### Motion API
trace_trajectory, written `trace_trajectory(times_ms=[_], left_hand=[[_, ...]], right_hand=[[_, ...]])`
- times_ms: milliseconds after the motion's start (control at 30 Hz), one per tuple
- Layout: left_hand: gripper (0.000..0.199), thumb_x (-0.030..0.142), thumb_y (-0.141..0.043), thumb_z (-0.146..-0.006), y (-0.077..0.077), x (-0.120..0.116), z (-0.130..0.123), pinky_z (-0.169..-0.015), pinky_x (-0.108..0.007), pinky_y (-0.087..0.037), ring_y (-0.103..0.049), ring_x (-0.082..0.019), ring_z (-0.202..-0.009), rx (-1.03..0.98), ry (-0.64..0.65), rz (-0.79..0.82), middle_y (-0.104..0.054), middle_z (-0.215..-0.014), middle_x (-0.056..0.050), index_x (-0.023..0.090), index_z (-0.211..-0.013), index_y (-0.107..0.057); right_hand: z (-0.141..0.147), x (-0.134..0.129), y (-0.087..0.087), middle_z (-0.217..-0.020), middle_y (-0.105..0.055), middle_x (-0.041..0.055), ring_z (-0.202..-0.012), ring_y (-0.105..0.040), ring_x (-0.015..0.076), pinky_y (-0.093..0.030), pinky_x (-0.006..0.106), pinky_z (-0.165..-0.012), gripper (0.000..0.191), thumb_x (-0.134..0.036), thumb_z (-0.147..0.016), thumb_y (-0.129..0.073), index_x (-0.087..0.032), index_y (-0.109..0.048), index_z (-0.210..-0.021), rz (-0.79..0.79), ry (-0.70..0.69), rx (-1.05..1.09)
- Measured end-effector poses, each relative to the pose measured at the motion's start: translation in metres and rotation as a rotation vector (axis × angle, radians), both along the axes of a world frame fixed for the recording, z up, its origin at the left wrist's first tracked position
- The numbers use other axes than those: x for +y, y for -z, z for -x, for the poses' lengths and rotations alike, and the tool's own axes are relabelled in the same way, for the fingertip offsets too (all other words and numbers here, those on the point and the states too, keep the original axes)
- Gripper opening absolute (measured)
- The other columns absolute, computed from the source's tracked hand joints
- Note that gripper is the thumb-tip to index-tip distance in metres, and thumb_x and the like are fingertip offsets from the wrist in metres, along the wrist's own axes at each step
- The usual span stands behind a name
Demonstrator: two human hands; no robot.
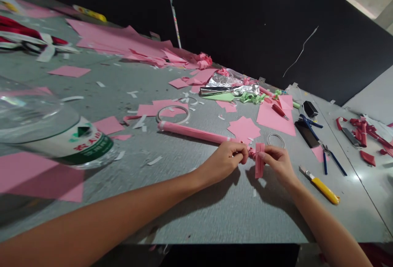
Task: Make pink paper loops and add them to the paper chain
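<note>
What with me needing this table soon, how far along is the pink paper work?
Partway, it seems. The long pink rod already looks wrapped, with ruffled paper at one end. The left hand pinches near that end, and the right hand holds a folded pink strip. That strip probably remains to be worked in; the fanned pink squares lie loose, perhaps for later.
</note>
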State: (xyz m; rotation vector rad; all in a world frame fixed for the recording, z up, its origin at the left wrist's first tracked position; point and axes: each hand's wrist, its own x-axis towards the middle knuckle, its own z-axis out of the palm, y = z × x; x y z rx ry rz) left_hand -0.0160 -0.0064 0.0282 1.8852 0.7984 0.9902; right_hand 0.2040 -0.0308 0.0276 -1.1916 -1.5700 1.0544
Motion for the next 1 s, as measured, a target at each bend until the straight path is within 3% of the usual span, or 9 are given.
trace_trajectory(times_ms=[200, 333, 633, 833, 1000], left_hand=[[0.024, 0.023, -0.054, -0.097, -0.006, -0.003, 0.0, -0.065, -0.028, -0.053, -0.072, -0.019, -0.073, -0.072, -0.02, 0.071, -0.078, -0.079, -0.004, 0.019, -0.084, -0.075], [0.019, 0.033, -0.069, -0.094, -0.001, 0.0, -0.004, -0.066, -0.028, -0.053, -0.073, -0.02, -0.078, -0.05, -0.051, 0.072, -0.082, -0.09, -0.006, 0.019, -0.089, -0.08], [0.021, 0.033, -0.066, -0.094, 0.004, -0.004, -0.007, -0.064, -0.028, -0.047, -0.066, -0.018, -0.073, -0.019, -0.009, 0.142, -0.076, -0.082, -0.004, 0.017, -0.087, -0.077], [0.017, 0.029, -0.073, -0.08, 0.003, 0.003, -0.008, -0.066, -0.028, -0.046, -0.063, -0.017, -0.074, -0.04, 0.037, 0.233, -0.071, -0.081, -0.002, 0.017, -0.092, -0.072], [0.027, 0.042, -0.069, -0.089, -0.001, 0.005, -0.006, -0.069, -0.03, -0.045, -0.062, -0.018, -0.074, -0.054, 0.08, 0.273, -0.072, -0.083, -0.005, 0.016, -0.091, -0.074]], right_hand=[[-0.001, 0.0, 0.004, -0.079, -0.079, 0.006, -0.068, -0.069, 0.0196, -0.057, 0.032, -0.064, 0.026, -0.046, -0.091, -0.077, -0.022, -0.084, -0.087, -0.011, -0.019, -0.004], [0.001, -0.001, 0.008, -0.083, -0.081, 0.0071, -0.073, -0.071, 0.0214, -0.057, 0.033, -0.066, 0.029, -0.049, -0.093, -0.076, -0.022, -0.085, -0.09, -0.036, -0.027, -0.052], [0.006, -0.003, 0.009, -0.085, -0.08, 0.0063, -0.072, -0.07, 0.0196, -0.056, 0.032, -0.068, 0.032, -0.05, -0.096, -0.072, -0.021, -0.085, -0.095, -0.022, -0.067, -0.093], [0.002, 0.0, 0.008, -0.084, -0.079, 0.0073, -0.073, -0.069, 0.0199, -0.053, 0.031, -0.068, 0.031, -0.048, -0.093, -0.076, -0.019, -0.085, -0.09, 0.012, -0.036, -0.059], [0.002, -0.001, 0.008, -0.076, -0.072, 0.0035, -0.065, -0.06, 0.0162, -0.045, 0.029, -0.061, 0.028, -0.045, -0.092, -0.075, -0.018, -0.081, -0.086, 0.07, -0.094, -0.104]])
